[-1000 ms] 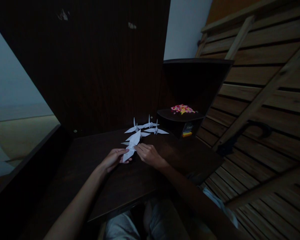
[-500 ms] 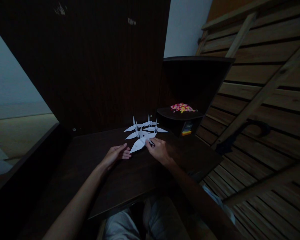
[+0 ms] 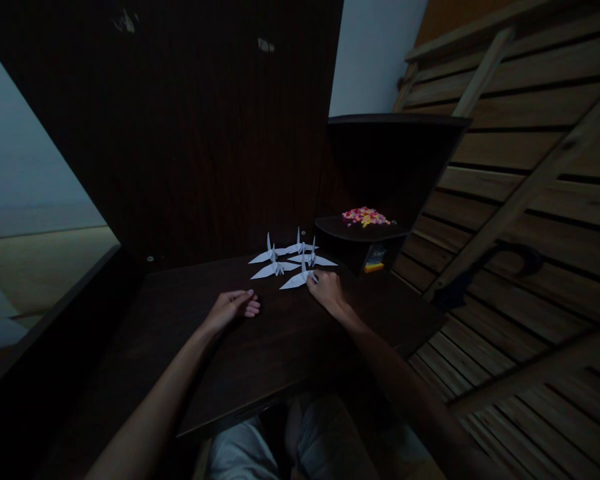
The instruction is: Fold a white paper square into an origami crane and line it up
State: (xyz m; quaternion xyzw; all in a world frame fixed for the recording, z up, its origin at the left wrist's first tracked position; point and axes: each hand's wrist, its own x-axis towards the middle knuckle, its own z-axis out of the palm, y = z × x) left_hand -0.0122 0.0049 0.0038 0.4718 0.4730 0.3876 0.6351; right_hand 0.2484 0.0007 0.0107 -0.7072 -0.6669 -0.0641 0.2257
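My right hand pinches a white paper crane by its right side, low over the dark desk. Part of that crane is hidden behind my fingers. Just behind it stand several other white paper cranes in a close group, wings spread and points upright. My left hand rests on its edge at the desk, left of the cranes and apart from them. Its fingers are loosely bent and hold nothing.
A small corner shelf to the right bears a heap of pink, red and yellow small pieces. Under it stands a dark box with a yellow stripe. A dark panel rises behind the desk. Wooden slats run along the right.
My right hand has moved the crane rightward and slightly away from me, and set it lower in front of the group. My left hand has drawn slightly back from it.
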